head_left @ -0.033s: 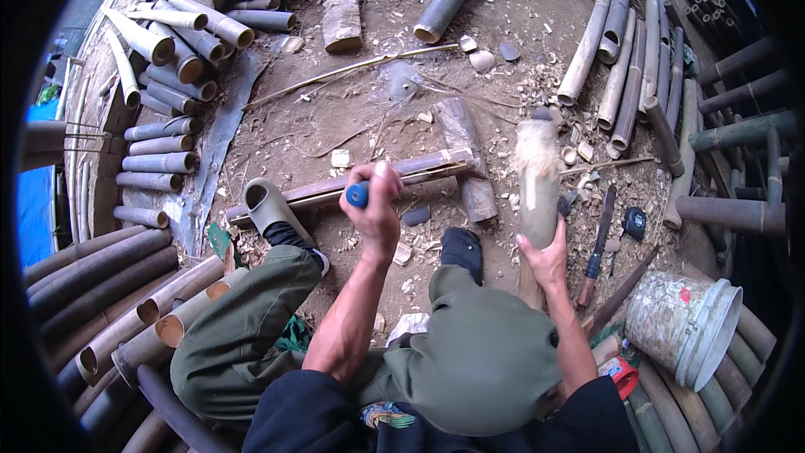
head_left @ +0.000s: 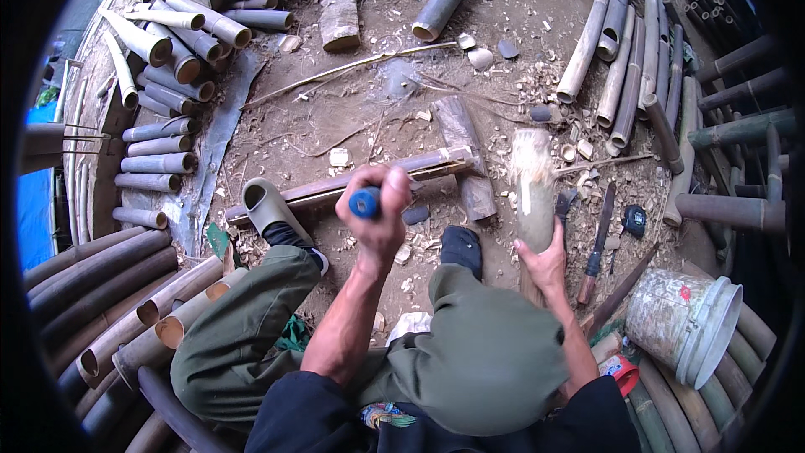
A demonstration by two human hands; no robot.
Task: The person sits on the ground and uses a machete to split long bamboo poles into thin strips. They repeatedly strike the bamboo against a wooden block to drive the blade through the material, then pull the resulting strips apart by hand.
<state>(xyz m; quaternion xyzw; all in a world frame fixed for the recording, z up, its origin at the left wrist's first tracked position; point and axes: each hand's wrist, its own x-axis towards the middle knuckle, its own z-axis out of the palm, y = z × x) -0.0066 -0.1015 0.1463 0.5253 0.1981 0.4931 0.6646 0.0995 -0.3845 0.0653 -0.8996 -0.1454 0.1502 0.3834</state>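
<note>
My left hand (head_left: 375,214) is wrapped round a tool with a blue, round-ended handle (head_left: 364,202). The hand hides the rest of the tool, so its kind does not show. It is over a long bamboo pole (head_left: 314,193) with a split along its side; the pole's right end rests on a wooden block (head_left: 466,155). My left foot in a grey clog (head_left: 267,204) presses against the pole's left part. On the right, my right hand (head_left: 547,260) grips a thick wooden mallet (head_left: 535,197) with a pale, frayed end, held apart from the blue handle.
A long knife (head_left: 597,239) and a black tape measure (head_left: 635,221) lie right of the mallet. A dirty white bucket (head_left: 675,319) lies tipped beside bamboo. Cut bamboo tubes (head_left: 159,162) are stacked left; more poles (head_left: 587,42) lie far right. Wood chips litter the dirt.
The mallet has dropped slightly toward me, its frayed end lower in view. My left hand has tilted a little, showing more of the blue handle's end. The bamboo pole stays put.
</note>
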